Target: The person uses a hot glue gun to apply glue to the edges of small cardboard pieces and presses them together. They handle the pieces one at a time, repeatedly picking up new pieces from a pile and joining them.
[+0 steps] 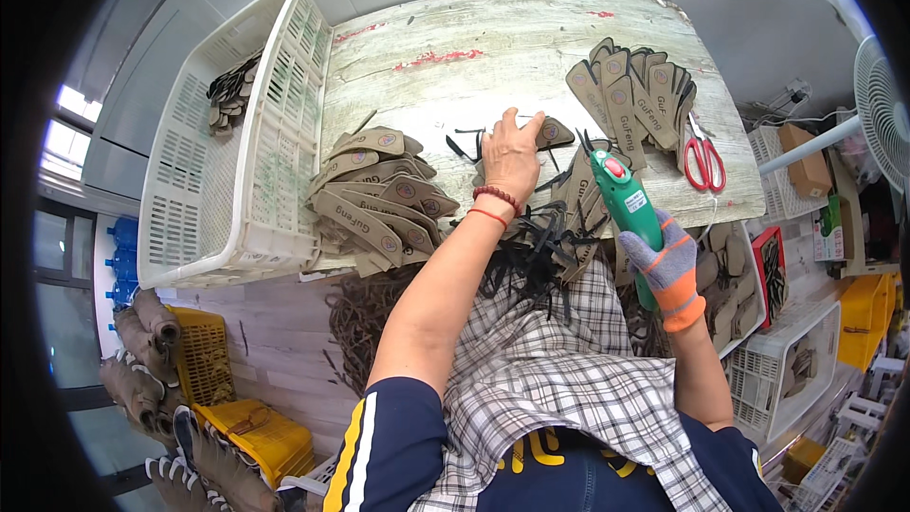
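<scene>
My bare left hand (512,156) is over the white tabletop, its fingers bent down on a khaki fabric piece (555,134) with dark edging; the thumb is hidden. Black strips (462,146) stick out on its left side. My right hand (664,265), in a grey and orange glove, is wrapped round green electric scissors (626,197) with a red button. The dark blades point up and away, just right of the left hand. Below the blades lies a heap of khaki pieces with black strips (536,239) at the table's near edge, partly on my checked apron (569,351).
A stack of khaki pieces (384,194) lies left, and a fanned pile (635,100) at the far right. Red-handled scissors (703,163) lie beside that pile. A white plastic crate (227,152) stands along the left edge. A fan (877,104) is at the right.
</scene>
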The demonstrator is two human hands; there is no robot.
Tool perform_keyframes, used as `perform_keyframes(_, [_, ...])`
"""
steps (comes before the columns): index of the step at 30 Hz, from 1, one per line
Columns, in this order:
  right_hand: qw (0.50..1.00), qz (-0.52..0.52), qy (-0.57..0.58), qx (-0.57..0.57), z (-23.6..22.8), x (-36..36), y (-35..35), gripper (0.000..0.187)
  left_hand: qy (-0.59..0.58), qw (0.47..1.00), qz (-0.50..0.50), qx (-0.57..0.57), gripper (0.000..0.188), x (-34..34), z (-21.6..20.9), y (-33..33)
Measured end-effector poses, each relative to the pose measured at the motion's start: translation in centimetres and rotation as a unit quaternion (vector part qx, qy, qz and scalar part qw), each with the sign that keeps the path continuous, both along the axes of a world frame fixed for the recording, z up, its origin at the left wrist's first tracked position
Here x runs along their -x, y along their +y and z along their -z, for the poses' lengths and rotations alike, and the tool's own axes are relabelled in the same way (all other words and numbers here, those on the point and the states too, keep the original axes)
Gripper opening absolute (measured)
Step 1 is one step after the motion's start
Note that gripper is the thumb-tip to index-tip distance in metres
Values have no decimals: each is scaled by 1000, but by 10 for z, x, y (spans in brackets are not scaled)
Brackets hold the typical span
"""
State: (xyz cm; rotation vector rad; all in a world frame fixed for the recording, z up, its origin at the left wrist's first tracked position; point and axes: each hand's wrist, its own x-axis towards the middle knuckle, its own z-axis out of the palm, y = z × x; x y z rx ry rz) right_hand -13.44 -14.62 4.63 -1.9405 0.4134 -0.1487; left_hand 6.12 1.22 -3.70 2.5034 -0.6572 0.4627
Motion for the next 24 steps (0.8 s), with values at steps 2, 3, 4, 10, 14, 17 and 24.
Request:
perform_keyframes(2, [1000, 2, -16, 14, 1, -4, 3, 40, 27, 999, 10, -47, 52, -1, -4, 2])
perform_keyframes(3, [999, 4, -23, 22, 1, -6, 5, 40, 41, 997, 11, -70, 52, 0, -10, 1])
perform_keyframes(4, [1000, 5, -19, 11, 0, -8, 7, 40, 55, 994, 11, -93, 51, 1, -17, 0])
perform_keyframes(10, [1000, 7, 2, -15, -4, -12, 11, 45, -133, 987, 59, -68, 44, -9, -7, 2])
perform_keyframes(14, [1000, 14, 1, -9, 1, -14, 9, 46, -160, 980, 112, -41, 43, -10, -1, 4])
perform_keyframes(17, [1000, 20, 8, -15, 1, -16, 9, 46, -184, 974, 122, -55, 44, -6, -3, 6])
perform_keyframes(24, [999, 24, -11, -35, -1, -18, 13, 44, -181, 977, 96, 66, 7, -7, -24, 13])
